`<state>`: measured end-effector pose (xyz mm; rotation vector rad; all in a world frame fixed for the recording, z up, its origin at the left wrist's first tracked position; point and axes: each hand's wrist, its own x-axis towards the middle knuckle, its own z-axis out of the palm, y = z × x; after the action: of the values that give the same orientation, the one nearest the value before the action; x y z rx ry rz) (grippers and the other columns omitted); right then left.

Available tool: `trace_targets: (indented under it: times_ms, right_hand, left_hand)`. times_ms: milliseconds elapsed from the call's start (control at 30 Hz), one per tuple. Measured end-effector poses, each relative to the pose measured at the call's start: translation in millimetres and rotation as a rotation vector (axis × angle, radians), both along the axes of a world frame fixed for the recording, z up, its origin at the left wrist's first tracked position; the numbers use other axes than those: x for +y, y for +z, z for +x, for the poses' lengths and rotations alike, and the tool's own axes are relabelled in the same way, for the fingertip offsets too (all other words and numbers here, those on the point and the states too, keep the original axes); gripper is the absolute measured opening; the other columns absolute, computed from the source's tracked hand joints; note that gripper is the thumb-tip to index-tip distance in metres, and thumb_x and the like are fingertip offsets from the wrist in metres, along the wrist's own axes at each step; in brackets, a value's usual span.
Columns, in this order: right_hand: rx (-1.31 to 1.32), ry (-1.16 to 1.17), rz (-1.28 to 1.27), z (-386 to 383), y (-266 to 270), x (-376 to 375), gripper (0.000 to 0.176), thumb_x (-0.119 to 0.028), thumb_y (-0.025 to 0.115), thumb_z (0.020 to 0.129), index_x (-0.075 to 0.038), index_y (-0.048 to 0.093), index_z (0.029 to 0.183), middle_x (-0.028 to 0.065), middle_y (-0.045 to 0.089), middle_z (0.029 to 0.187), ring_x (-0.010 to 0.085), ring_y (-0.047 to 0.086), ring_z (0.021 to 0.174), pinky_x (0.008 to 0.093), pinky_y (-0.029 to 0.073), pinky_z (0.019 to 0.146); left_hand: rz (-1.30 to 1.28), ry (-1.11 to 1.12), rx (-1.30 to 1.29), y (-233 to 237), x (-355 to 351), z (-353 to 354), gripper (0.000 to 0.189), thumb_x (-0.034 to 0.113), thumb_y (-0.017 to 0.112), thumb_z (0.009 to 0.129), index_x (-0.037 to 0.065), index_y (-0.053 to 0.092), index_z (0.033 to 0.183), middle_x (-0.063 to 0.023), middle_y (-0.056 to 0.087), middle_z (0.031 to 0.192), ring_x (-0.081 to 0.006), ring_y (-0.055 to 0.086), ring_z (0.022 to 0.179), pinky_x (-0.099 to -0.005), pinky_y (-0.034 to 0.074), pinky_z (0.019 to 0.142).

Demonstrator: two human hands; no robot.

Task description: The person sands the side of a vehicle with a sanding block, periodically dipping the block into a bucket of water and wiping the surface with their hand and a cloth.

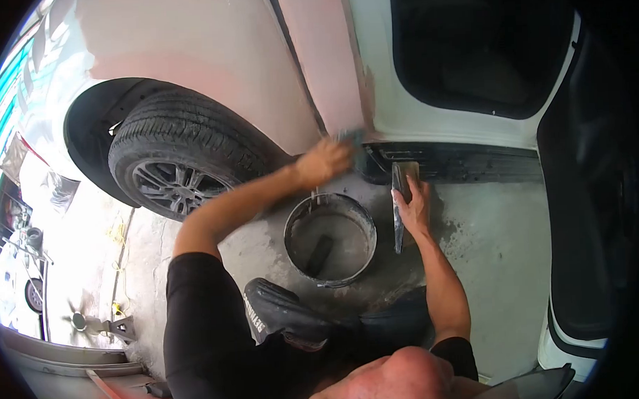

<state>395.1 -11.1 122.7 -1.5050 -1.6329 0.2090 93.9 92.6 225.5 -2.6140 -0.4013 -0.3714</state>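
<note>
My left hand (pixel 325 162), blurred by motion, is closed on a grey-blue pad (pixel 350 138). The pad is at the lower end of the pinkish body panel (pixel 333 72), beside the door sill (pixel 459 163). With my right hand (pixel 415 202) I grip a flat, narrow board (pixel 398 225) with whitish residue along its edge, held just below the sill. Between my arms a round bucket (pixel 372 233) stands on the floor, holding murky grey liquid and a dark block (pixel 319 254).
A car wheel (pixel 184 155) sits in its arch at the left. The open car door (pixel 594 190) fills the right side. My knees are below the bucket. A fan (pixel 78 320) stands at the lower left, and wet patches mark the concrete floor (pixel 501 263).
</note>
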Motion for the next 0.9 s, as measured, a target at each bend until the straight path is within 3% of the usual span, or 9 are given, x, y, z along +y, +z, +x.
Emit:
trace_targets:
  times_ms: [67,133,167,200,333,433,533,767,900]
  right_hand:
    - [0.019,-0.015,0.004,5.1,-0.5,-2.1,0.065,-0.031,0.074,0.09,-0.008,0.051,0.146,0.0261,0.049,0.125,0.0455,0.052,0.117,0.0498,0.046,0.1]
    - [0.042,-0.027,0.046,12.3,-5.3,-0.1,0.065,-0.031,0.074,0.09,-0.008,0.051,0.146,0.0263,0.049,0.125,0.0461,0.051,0.117,0.0503,0.045,0.101]
    - [0.052,-0.028,0.037,13.8,-4.3,0.1,0.065,-0.031,0.074,0.09,-0.008,0.051,0.146,0.0265,0.049,0.125,0.0464,0.051,0.118,0.0506,0.045,0.101]
    - [0.056,-0.025,0.021,15.9,-1.1,-4.0,0.065,-0.031,0.073,0.09,-0.008,0.051,0.146,0.0267,0.049,0.126,0.0467,0.05,0.119,0.0508,0.044,0.102]
    - [0.023,-0.041,-0.013,22.6,-6.1,-6.0,0.066,-0.033,0.073,0.089,-0.007,0.051,0.146,0.0277,0.049,0.13,0.0474,0.049,0.121,0.0509,0.043,0.103]
    - [0.025,-0.053,0.0,24.8,-5.9,-4.5,0.067,-0.034,0.073,0.088,-0.008,0.051,0.146,0.0286,0.048,0.131,0.0478,0.049,0.122,0.0508,0.043,0.104]
    - [-0.011,-0.101,-0.03,24.5,-12.2,-3.9,0.068,-0.034,0.074,0.088,-0.009,0.051,0.147,0.0288,0.048,0.131,0.0478,0.049,0.122,0.0508,0.043,0.103]
    - [0.059,-0.019,-0.148,30.4,-0.7,-21.5,0.067,-0.034,0.075,0.088,-0.01,0.052,0.146,0.0284,0.05,0.13,0.0478,0.049,0.123,0.0506,0.043,0.104]
    - [0.077,-0.077,-0.143,40.2,-17.0,-16.1,0.067,-0.035,0.075,0.088,-0.011,0.052,0.146,0.0296,0.049,0.133,0.0484,0.047,0.127,0.0505,0.041,0.107]
  left_hand:
    - [-0.284,0.093,0.115,-57.6,-38.2,-6.7,0.042,0.011,0.063,0.081,0.011,0.068,0.123,-0.0157,0.049,0.148,-0.0341,0.046,0.137,-0.0537,0.042,0.105]
    - [-0.317,0.221,0.173,-158.6,-59.7,-15.1,0.073,0.025,0.078,0.072,0.019,0.058,0.142,-0.0137,0.049,0.148,-0.0336,0.047,0.137,-0.0596,0.041,0.105]
    - [-0.588,0.323,0.274,-165.7,-77.8,-11.1,0.076,0.027,0.081,0.071,0.021,0.057,0.143,-0.0143,0.049,0.147,-0.0348,0.047,0.137,-0.0605,0.04,0.105]
    - [-0.594,0.398,0.365,-185.4,-91.9,-10.5,0.077,0.027,0.081,0.072,0.023,0.055,0.145,-0.0143,0.049,0.146,-0.0353,0.048,0.136,-0.0603,0.04,0.104]
    - [-0.993,0.514,0.214,-194.4,-128.1,-3.3,0.049,0.03,0.072,0.086,0.018,0.065,0.133,-0.0168,0.057,0.138,-0.0368,0.06,0.122,-0.0569,0.044,0.1]
    - [-1.242,0.265,0.04,-285.5,-101.4,0.8,0.036,0.031,0.063,0.092,0.011,0.07,0.121,-0.022,0.066,0.119,-0.0396,0.066,0.109,-0.0537,0.048,0.095]
    - [-1.178,0.473,0.195,-355.0,-87.2,17.7,0.032,0.03,0.059,0.094,0.005,0.071,0.111,-0.025,0.069,0.103,-0.0406,0.068,0.099,-0.0523,0.052,0.091]
    - [-1.161,0.509,0.461,-374.4,-115.2,40.4,0.028,0.023,0.057,0.092,0.005,0.072,0.108,-0.0231,0.07,0.106,-0.0401,0.069,0.098,-0.0516,0.054,0.088]
    - [-1.076,0.454,0.327,-293.8,-110.7,39.8,0.026,0.019,0.057,0.092,0.005,0.072,0.107,-0.0219,0.07,0.108,-0.0398,0.07,0.097,-0.0512,0.055,0.087]
